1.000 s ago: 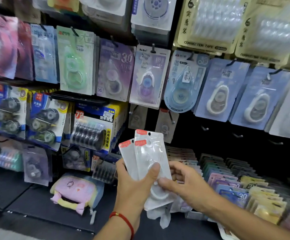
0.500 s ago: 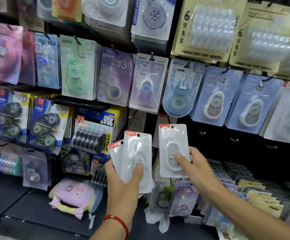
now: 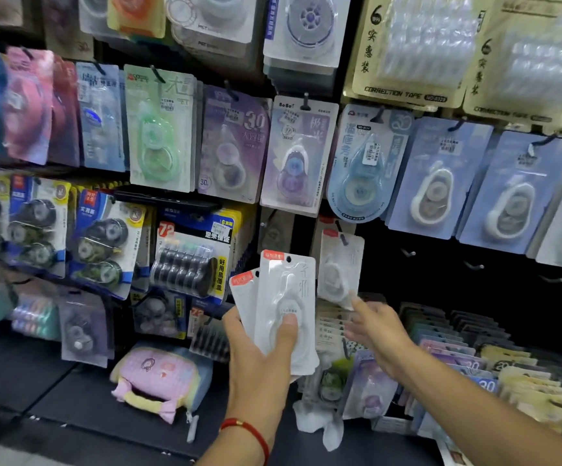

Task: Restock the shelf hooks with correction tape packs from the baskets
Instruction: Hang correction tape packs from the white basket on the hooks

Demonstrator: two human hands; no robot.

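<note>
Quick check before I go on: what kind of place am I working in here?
Most likely a stationery shop aisle: a dark wall of hooks hung with carded correction tape packs, bulk packs printed CORRECTION TAPE, and baskets of filed packs below.

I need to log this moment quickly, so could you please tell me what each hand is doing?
Left hand: holding white packs.
Right hand: open, fingers just below the hung pack, holding nothing.

- A pastel plush pencil pouch (image 3: 158, 378) lies on the dark lower shelf (image 3: 47, 391), lilac with a yellow band.
- Just right of the pouch, a crumpled clear plastic wrapper (image 3: 319, 422) rests on the same shelf.
</note>
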